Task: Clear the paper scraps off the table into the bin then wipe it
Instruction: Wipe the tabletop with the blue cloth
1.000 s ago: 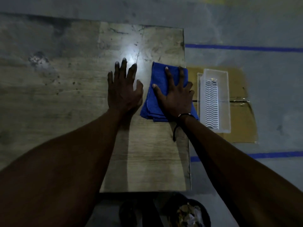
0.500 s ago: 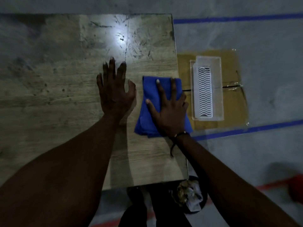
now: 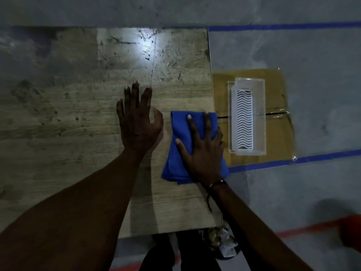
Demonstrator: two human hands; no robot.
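Table: a worn wood-grain top is seen from above, scratched and stained, with a bright glare patch near its far edge

Cloth: a folded blue cloth is laid flat on the table by its right edge, its right side reaching to or just past that edge (exactly how far is hidden under the hand)

Right hand: the right hand is pressed flat on the cloth, fingers straight and spread, nothing curled round the fabric; a dark cord bracelet is worn at the wrist, a loose end trailing down over the forearm

Left hand: the left hand is rested palm down on bare wood just beside the cloth, fingers extended and fanned, nothing held

Paper scraps: crumpled scraps are seen in a dark bin on the floor below the table's near right corner, partly covered by the right forearm; none can be made out on the lit part of the table

Floor: a white plastic tray with a wavy slotted bottom is set on a flattened sheet of cardboard just right of the table; blue tape lines are run across the grey floor, and a red line is seen nearer the camera
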